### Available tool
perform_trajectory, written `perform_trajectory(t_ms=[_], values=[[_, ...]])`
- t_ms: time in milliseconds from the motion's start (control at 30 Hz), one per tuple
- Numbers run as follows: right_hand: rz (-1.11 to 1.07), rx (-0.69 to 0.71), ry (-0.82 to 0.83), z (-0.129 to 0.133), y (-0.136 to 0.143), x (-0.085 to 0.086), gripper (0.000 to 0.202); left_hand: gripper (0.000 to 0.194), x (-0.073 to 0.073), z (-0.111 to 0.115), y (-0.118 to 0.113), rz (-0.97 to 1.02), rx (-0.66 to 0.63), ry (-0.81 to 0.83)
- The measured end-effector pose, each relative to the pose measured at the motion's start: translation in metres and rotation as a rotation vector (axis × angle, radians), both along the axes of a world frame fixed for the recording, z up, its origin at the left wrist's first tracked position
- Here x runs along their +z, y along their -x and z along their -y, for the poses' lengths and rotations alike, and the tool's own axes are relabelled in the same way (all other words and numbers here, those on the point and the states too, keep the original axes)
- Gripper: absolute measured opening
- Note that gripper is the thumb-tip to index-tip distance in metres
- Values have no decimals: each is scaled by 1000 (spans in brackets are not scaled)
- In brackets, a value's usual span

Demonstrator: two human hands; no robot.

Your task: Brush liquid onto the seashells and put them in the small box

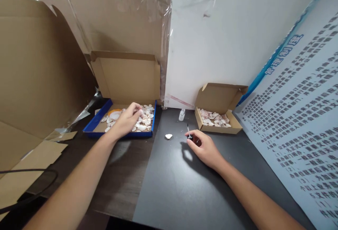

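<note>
My left hand (127, 118) is over the blue-sided box (154, 119), its fingers closed on a pale seashell (141, 112) just above the pile. Many white shells and an orange-edged one lie in that box. Between thumb and fingers, my right hand (203, 147) grips a black brush cap (189, 136), the brush pointing upward. A small clear glue bottle (182, 115) with a white label stands uncapped beyond this hand. One white shell (168, 136) lies alone on the dark grey mat (169, 187), between my two hands.
A smaller cardboard box (218, 129) with its lid raised holds shells at the back right. Behind the table rise cardboard sheets and a white panel (211, 40). A printed poster (295, 117) slants along the right. A black cable (34, 170) curves at the left.
</note>
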State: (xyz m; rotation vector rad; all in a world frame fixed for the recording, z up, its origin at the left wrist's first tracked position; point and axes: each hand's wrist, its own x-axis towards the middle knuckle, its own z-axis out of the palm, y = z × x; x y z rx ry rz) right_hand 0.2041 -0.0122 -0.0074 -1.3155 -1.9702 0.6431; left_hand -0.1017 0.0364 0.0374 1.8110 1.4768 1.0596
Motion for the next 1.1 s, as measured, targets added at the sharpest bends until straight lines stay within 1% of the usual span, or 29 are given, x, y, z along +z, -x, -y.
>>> perform_trajectory(t_ms=[33,67,133,200,267,333,433,500,600,700,767,900,1000,1100], values=[[-8,-6,1,-1,0,0,20,18,4,7,-13,74,-74,2],[-22,-11,4,-1,-1,0,20,16,7,14,-28,95,-159,20],[-60,-19,6,-3,-2,0,20,14,10,27,-58,84,-308,82],[-96,-22,-5,-4,-4,1,21,12,9,34,-86,67,-431,92],[-121,-19,-28,-5,-5,3,21,13,3,35,-106,61,-467,99],[-130,-13,-52,-4,-5,6,19,13,-5,30,-118,89,-434,121],[-141,-2,-61,-3,-5,9,18,13,-15,22,-120,140,-346,170],[-146,11,-52,-2,-5,10,19,15,-19,20,-115,135,-308,143],[-133,38,-42,-3,-4,9,20,16,-21,22,-105,31,-293,64],[-119,65,-30,-2,-5,8,24,15,-22,24,-100,-69,-273,37],[-114,95,-25,0,-5,8,26,14,-25,25,-101,-78,-293,44],[-102,162,-47,3,-3,8,27,16,-34,27,-107,-2,-380,57],[-65,183,-60,3,-2,7,26,15,-39,27,-110,59,-418,71],[-25,189,-63,3,-1,6,26,13,-42,27,-111,105,-447,101]])
